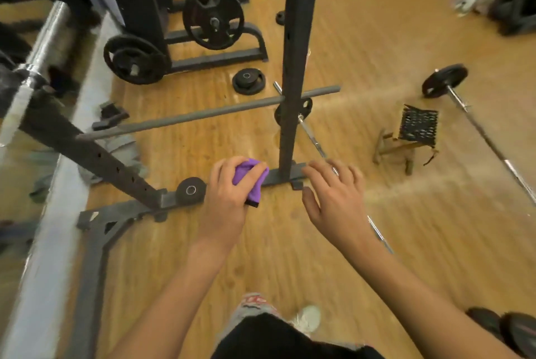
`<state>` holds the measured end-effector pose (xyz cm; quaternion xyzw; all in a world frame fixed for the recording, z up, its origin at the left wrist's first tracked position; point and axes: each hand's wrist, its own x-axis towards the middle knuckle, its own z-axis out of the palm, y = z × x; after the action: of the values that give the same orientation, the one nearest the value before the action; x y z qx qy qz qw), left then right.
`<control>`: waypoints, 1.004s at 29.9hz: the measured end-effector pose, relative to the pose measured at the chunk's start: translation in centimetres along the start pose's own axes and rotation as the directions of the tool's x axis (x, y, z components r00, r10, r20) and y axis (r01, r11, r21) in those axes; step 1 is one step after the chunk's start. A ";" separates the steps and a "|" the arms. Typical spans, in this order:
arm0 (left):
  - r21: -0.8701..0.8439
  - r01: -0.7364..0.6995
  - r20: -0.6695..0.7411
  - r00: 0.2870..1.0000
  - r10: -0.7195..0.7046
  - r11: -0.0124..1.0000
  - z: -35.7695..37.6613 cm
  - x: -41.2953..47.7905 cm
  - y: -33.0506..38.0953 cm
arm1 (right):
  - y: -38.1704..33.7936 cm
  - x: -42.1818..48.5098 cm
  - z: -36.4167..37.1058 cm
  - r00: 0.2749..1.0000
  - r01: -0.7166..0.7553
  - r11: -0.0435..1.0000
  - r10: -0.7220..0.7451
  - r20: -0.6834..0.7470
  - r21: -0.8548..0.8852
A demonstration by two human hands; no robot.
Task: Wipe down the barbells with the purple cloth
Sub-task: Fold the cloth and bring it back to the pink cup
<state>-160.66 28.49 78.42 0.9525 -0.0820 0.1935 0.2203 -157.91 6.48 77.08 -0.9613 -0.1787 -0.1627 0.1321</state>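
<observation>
My left hand (229, 199) is closed around the bunched purple cloth (249, 177), held over the base of the squat rack. My right hand (336, 199) hovers beside it with fingers spread, holding nothing. Under my right hand a thin chrome barbell (314, 144) lies on the wooden floor, running from a small plate behind the rack post toward me; my hand hides its middle. A second barbell (487, 138) with a black plate lies further right. A thick chrome barbell sleeve (43, 54) rests on the rack at the upper left.
The black rack upright (295, 68) stands right beyond my hands, with a grey safety bar (203, 115) crossing it. Weight plates (213, 16) hang on storage pegs behind; a loose plate (248, 81) lies on the floor. A small wooden stand (406, 141) sits right.
</observation>
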 end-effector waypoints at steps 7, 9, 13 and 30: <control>-0.052 -0.161 0.086 0.983 0.165 0.986 6.5 7.5 2.8 | 7.5 2.2 0.1 0.985 -0.153 0.983 0.160 0.061 -0.106; -0.034 -0.206 0.121 0.970 0.208 0.978 8.3 9.4 3.2 | 9.5 3.3 0.5 0.978 -0.197 0.975 0.202 0.046 -0.099; 0.054 -0.343 0.118 0.935 0.335 0.938 12.5 15.0 3.9 | 14.4 6.7 1.7 0.967 -0.252 0.963 0.254 0.007 -0.095; 0.059 -0.470 0.278 0.855 0.438 0.881 21.6 32.6 7.8 | 27.2 19.0 2.7 0.935 -0.351 0.936 0.348 -0.073 -0.035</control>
<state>-125.62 9.47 76.76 0.9349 -0.3200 0.1200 0.0960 -129.96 -11.51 76.16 -0.9748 0.0033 -0.1724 0.1417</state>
